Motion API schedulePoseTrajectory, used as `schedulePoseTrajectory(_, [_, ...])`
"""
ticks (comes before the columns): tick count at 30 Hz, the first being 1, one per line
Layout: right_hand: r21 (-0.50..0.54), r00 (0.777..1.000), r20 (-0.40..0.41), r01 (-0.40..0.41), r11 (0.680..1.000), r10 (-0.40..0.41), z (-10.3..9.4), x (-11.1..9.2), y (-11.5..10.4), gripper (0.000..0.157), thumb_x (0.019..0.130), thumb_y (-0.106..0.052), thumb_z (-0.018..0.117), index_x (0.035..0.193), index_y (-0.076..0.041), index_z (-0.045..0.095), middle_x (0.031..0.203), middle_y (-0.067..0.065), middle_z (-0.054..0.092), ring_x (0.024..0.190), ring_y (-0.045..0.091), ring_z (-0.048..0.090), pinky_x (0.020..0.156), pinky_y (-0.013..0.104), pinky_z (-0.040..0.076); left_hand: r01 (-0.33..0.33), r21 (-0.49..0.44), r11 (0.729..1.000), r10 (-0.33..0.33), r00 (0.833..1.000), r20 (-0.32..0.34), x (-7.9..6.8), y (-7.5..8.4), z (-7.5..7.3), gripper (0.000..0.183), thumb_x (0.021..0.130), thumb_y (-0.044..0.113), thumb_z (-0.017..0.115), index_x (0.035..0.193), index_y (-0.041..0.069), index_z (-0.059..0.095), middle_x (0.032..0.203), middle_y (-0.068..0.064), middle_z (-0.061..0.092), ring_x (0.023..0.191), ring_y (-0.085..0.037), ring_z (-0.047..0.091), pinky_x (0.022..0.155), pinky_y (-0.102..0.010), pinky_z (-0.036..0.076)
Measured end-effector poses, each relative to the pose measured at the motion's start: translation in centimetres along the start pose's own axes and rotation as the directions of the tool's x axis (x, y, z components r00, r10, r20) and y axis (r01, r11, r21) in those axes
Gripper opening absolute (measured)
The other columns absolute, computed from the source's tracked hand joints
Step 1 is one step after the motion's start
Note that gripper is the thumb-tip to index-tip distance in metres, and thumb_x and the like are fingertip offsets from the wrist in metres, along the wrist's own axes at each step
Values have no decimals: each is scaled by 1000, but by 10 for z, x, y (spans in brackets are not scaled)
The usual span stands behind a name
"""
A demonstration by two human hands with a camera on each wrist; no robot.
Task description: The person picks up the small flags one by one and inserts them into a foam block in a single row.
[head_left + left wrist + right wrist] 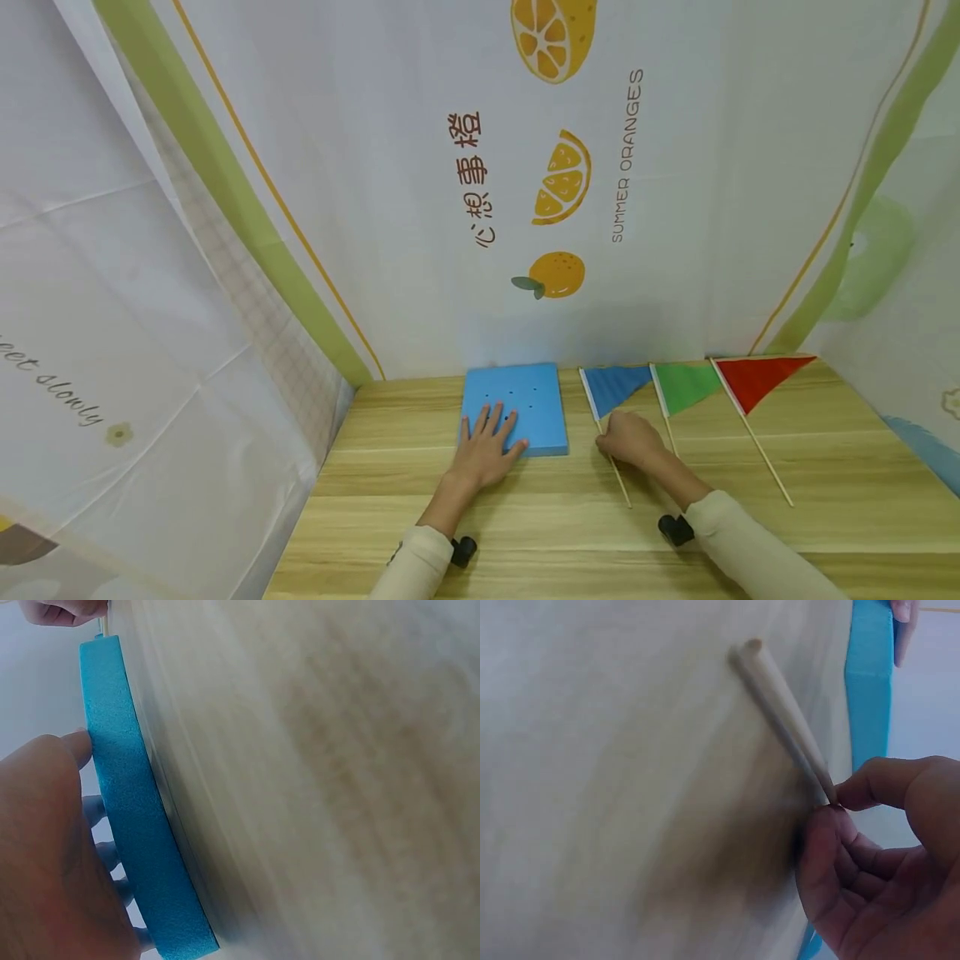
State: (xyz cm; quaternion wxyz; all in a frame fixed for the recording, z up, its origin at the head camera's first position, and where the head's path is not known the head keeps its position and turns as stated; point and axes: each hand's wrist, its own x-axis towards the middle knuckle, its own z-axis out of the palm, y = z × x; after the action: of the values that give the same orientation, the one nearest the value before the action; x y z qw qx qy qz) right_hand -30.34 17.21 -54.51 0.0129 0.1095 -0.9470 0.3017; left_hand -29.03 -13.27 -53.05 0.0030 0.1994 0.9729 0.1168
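Observation:
A flat blue foam block [551, 417] with several small holes in its top lies at the back of the wooden table. My left hand [480, 457] rests on its front part, fingers spread straight; the left wrist view shows the block's side edge [139, 810] beside the thumb. To the right, my right hand [632, 439] pinches the stick of a blue pennant flag [617, 388] just below the cloth. In the right wrist view the wooden stick [787, 709] runs out from between thumb and curled index finger, close above the table.
A green pennant flag [686, 387] lies right of the blue one, its stick partly behind my right forearm. Farther right lies a red pennant flag [761, 382]. A white cloth [375, 167] printed with oranges hangs behind the table [570, 533].

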Motion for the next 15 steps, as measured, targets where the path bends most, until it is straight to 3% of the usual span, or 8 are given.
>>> schedulePoseTrajectory(7, [133, 991, 96, -108, 985, 96, -12, -4, -14, 48, 90, -8, 66, 45, -15, 49, 41, -6, 41, 37, 9, 44, 43, 24, 39, 5, -13, 1000, -5, 1000, 0, 1, 0, 0, 68, 112, 56, 42, 169, 20, 34, 179, -13, 22, 166, -39, 17, 131, -71, 12])
schedulePoseTrajectory(15, [237, 982, 118, -169, 957, 145, -16, -7, -14, 36, 90, -3, 66, 53, -3, 65, 46, 3, 58, 39, 12, 57, 43, 28, 53, 7, -16, 1000, -7, 1000, -2, -2, 1, 0, 68, 112, 56, 43, 169, 20, 34, 179, -12, 22, 166, -39, 17, 131, -70, 12])
